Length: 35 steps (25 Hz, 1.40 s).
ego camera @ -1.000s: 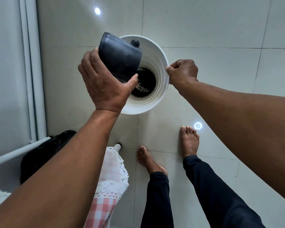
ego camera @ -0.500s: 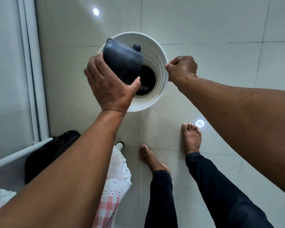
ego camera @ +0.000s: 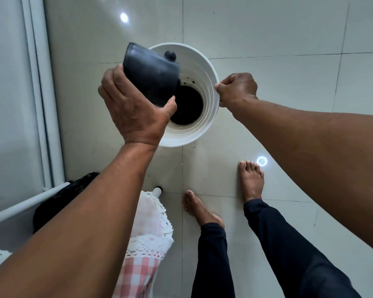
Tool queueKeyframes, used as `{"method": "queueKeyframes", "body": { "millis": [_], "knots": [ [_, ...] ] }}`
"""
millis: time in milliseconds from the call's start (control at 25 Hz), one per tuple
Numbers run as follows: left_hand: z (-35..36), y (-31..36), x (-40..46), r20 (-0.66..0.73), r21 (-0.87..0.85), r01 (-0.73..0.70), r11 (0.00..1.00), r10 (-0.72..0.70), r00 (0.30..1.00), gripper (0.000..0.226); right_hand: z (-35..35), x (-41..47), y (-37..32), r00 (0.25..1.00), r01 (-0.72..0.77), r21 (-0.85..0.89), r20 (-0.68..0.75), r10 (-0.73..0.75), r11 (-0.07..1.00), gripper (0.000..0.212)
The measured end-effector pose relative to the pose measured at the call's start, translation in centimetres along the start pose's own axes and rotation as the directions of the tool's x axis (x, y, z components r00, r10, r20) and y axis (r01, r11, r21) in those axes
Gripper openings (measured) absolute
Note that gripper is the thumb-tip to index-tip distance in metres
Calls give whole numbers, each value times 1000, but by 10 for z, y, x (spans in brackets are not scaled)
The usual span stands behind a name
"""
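A white plastic bucket (ego camera: 205, 67) stands on the tiled floor, with dark soil-like material (ego camera: 187, 106) at its bottom. My left hand (ego camera: 131, 108) grips a black plastic pot (ego camera: 151, 78) tipped mouth-down over the bucket's left side. A small black knob shows at the pot's upper edge. My right hand (ego camera: 237, 89) pinches the bucket's right rim. Dark specks cling to the bucket's inner wall.
My bare feet (ego camera: 251, 181) stand on the pale tiles just below the bucket. A table leg (ego camera: 157, 191) with a pink checked, lace-edged cloth (ego camera: 146, 239) is at lower left, beside a black bag (ego camera: 58, 198). A white door frame (ego camera: 39, 93) runs along the left.
The view has shifted slightly. The pot stays tipped over the bucket. The pale specks on the dark material at the bottom have been covered, and dark specks now dot the inner wall.
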State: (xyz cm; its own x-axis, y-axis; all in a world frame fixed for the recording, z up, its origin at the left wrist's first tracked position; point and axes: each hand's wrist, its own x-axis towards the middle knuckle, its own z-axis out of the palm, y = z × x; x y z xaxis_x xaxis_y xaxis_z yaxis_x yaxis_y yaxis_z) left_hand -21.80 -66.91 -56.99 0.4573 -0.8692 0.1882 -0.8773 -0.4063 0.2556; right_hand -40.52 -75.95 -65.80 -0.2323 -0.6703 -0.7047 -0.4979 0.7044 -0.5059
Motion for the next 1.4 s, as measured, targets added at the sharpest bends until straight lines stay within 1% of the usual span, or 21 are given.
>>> {"method": "queueKeyframes", "body": {
  "millis": [200,440,600,800,880,960,1040,1080,1200,1280,1400],
  "knots": [
    [-3,2,5,-8,37,-99,994,99,995,105,-2,-2,-2,1000,-4,-4,5,4,1000,11],
    [0,1,5,18,31,-100,994,100,995,105,-4,-4,-2,1000,-10,8,17,10,1000,12],
    [3,3,0,80,8,-36,999,35,996,106,-5,-5,-3,1000,-18,19,21,18,1000,13],
    [3,-2,-3,110,-7,21,1000,-20,994,107,-6,-7,-5,999,-24,4,29,24,1000,12],
    [3,-5,-2,142,-37,79,996,-73,987,108,-8,-8,-8,999,-32,3,32,32,999,11],
    [3,-7,-1,190,-62,174,983,-160,969,109,-9,-9,-11,998,-43,-5,45,43,999,8],
    [1,-6,1,237,-84,300,950,-273,932,110,-11,-15,-15,998,-40,-24,42,41,999,3],
    [-2,-5,2,257,-105,366,925,-330,908,109,-13,-19,-16,999,-32,-41,30,33,999,5],
    [-16,-6,11,352,-235,561,794,-469,810,98,-23,-39,-21,1000,26,-90,17,-25,996,10],
    [-34,-9,19,451,-337,651,681,-490,746,90,-33,-56,-29,997,72,-62,42,-69,995,10],
    [-72,-7,27,543,-464,704,538,-455,706,70,-55,-88,-52,986,152,33,66,-154,988,15]
  ]
}}
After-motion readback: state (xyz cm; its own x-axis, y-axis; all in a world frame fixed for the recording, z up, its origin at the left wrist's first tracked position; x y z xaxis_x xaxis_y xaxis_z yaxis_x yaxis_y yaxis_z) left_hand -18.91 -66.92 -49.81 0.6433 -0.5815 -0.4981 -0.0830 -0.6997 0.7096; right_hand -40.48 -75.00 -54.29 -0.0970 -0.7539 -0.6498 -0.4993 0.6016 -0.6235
